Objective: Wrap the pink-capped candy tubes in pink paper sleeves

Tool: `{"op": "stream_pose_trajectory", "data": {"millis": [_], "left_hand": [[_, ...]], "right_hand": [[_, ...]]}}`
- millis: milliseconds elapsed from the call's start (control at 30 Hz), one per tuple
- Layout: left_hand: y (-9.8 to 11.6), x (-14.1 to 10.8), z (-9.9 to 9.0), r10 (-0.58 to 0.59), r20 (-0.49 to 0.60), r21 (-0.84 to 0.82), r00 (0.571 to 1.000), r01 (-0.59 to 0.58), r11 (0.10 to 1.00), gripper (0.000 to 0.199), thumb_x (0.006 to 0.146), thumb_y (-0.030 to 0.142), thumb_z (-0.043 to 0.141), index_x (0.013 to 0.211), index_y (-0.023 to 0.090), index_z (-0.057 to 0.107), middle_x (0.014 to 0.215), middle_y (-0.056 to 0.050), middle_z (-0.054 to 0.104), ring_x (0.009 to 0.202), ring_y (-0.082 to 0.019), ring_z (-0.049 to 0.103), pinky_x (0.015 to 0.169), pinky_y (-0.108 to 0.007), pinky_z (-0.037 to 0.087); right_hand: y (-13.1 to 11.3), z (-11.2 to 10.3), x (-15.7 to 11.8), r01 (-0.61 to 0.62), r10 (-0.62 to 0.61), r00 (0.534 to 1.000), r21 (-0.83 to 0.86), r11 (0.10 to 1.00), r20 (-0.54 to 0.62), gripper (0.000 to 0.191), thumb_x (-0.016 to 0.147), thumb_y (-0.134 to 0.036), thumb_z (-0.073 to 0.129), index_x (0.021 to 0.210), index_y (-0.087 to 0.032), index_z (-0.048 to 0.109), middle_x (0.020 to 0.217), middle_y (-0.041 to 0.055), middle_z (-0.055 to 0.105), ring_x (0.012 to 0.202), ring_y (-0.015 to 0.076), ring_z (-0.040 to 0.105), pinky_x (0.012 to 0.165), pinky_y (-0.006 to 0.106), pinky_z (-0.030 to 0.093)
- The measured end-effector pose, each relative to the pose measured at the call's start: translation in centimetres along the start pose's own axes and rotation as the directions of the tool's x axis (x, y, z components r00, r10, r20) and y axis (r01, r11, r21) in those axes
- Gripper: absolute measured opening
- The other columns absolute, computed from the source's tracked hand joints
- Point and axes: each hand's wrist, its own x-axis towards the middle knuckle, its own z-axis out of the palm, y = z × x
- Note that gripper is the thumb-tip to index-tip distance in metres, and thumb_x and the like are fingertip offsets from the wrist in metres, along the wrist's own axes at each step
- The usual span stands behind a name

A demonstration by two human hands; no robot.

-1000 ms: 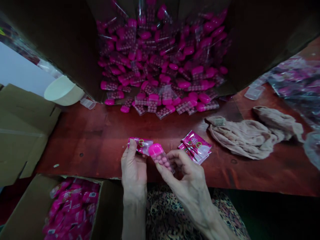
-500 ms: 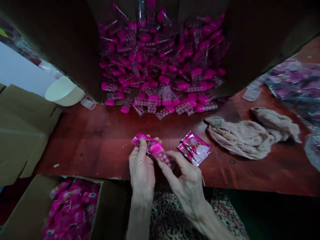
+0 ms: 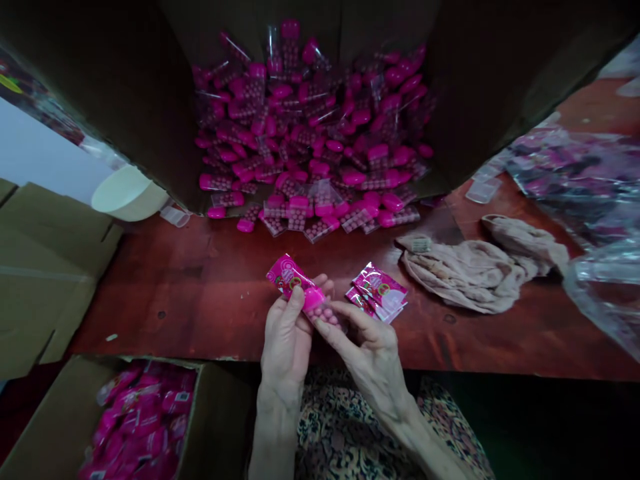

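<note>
A pink printed wrapper (image 3: 287, 273) is pinched between the thumb and fingers of my left hand (image 3: 286, 343), its far end sticking up to the left. With its fingertips my right hand (image 3: 374, 348) grips the lower end of a clear candy container (image 3: 325, 313) filled with pink balls. The container's pink cap points toward the wrapper and meets its near end; how far it sits inside is hidden by my left thumb. Right of my hands, several flat pink wrappers (image 3: 379, 292) lie overlapped on the red-brown table (image 3: 210, 293).
Beyond my hands, a large tipped carton (image 3: 480, 100) spills many pink-capped candy containers (image 3: 300, 167). At lower left, an open box (image 3: 220, 413) holds wrapped pink pieces. A crumpled cloth (image 3: 465, 273) and plastic bags (image 3: 590, 180) lie right; a white bowl (image 3: 127, 195) stands left.
The wrapper has straightened and now points up-left, showing more of its print. The container's cap has come closer against the wrapper's near end. The whole view has shifted slightly.
</note>
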Motion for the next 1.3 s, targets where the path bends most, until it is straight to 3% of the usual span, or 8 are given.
{"op": "stream_pose_trajectory", "data": {"millis": [167,233,333,433,633,900,1167,1300], "left_hand": [[0.0,-0.6,-0.1,-0.069,0.127,0.079,0.990,0.059,0.995,0.032,0.069,0.035,0.073,0.084,0.007,0.071,0.086,-0.014,0.073,0.071,-0.018,0.067,0.064,-0.026,0.052],[0.3,-0.8,-0.3,-0.035,0.178,0.123,0.983,0.013,0.992,0.030,0.065,0.036,0.076,0.078,0.009,0.072,0.084,-0.013,0.073,0.071,-0.019,0.066,0.066,-0.028,0.052],[0.6,-1.0,-0.5,-0.012,0.227,0.169,0.974,-0.027,0.985,0.031,0.061,0.039,0.078,0.071,0.010,0.071,0.079,-0.013,0.072,0.071,-0.021,0.066,0.068,-0.032,0.052],[0.3,-1.3,-0.2,-0.001,0.164,0.165,0.986,-0.027,0.986,0.027,0.064,0.037,0.076,0.063,0.011,0.069,0.068,-0.010,0.070,0.068,-0.020,0.065,0.067,-0.032,0.052],[-1.3,-2.5,0.9,0.032,0.047,0.158,0.998,-0.039,0.987,0.020,0.074,0.032,0.068,0.075,0.013,0.072,0.061,-0.006,0.068,0.067,-0.017,0.065,0.068,-0.030,0.052],[-0.4,-2.7,0.8,0.059,0.069,0.130,0.996,-0.068,0.989,0.030,0.076,0.042,0.065,0.086,0.014,0.072,0.083,-0.009,0.071,0.079,-0.020,0.065,0.073,-0.030,0.051],[-2.1,-3.2,0.8,0.069,-0.022,0.155,0.997,-0.065,0.986,0.023,0.076,0.036,0.066,0.073,0.014,0.069,0.067,-0.003,0.067,0.064,-0.013,0.060,0.068,-0.025,0.050],[-1.3,-3.0,0.7,0.000,-0.018,0.084,1.000,0.001,0.996,0.026,0.078,0.038,0.063,0.076,0.013,0.069,0.067,-0.004,0.065,0.062,-0.013,0.059,0.071,-0.028,0.050]], "right_hand": [[-0.5,-0.6,-0.2,0.181,-0.185,0.982,-0.085,0.980,-0.035,0.019,0.078,-0.020,0.065,0.096,-0.019,0.070,0.084,0.0033,0.072,0.070,0.0158,0.065,0.066,0.027,0.053],[-0.7,-1.0,-0.3,0.155,-0.155,0.988,-0.070,0.986,0.000,0.018,0.078,-0.022,0.066,0.095,-0.020,0.071,0.082,0.0028,0.072,0.068,0.0152,0.064,0.063,0.027,0.051],[-0.8,-1.4,-0.3,0.004,-0.011,0.997,0.083,0.997,0.078,0.016,0.075,-0.027,0.070,0.090,-0.020,0.073,0.074,0.0006,0.071,0.063,0.0144,0.062,0.058,0.026,0.051],[-0.8,-1.4,-0.5,-0.074,0.058,0.995,0.198,0.977,0.086,0.018,0.074,-0.027,0.070,0.090,-0.021,0.073,0.075,0.0005,0.071,0.064,0.0148,0.064,0.059,0.026,0.053],[-1.2,-0.9,-1.0,0.082,-0.073,0.991,0.073,0.994,-0.116,0.016,0.073,-0.020,0.068,0.089,-0.020,0.073,0.078,0.0027,0.073,0.066,0.0159,0.066,0.067,0.028,0.055],[-1.5,-1.0,-0.4,-0.175,0.154,0.984,0.357,0.918,0.086,0.013,0.070,-0.026,0.072,0.081,-0.018,0.072,0.069,0.0010,0.072,0.058,0.0126,0.064,0.055,0.022,0.054],[-1.6,-0.4,-0.8,-0.120,0.157,0.985,0.363,0.924,-0.075,0.012,0.069,-0.024,0.072,0.079,-0.019,0.070,0.072,0.0013,0.071,0.063,0.0134,0.065,0.060,0.023,0.055],[-1.4,-0.6,-0.5,-0.199,0.192,0.979,0.450,0.870,0.063,0.026,0.060,-0.018,0.077,0.084,-0.020,0.068,0.076,0.0000,0.072,0.067,0.0141,0.067,0.064,0.024,0.057]]}}
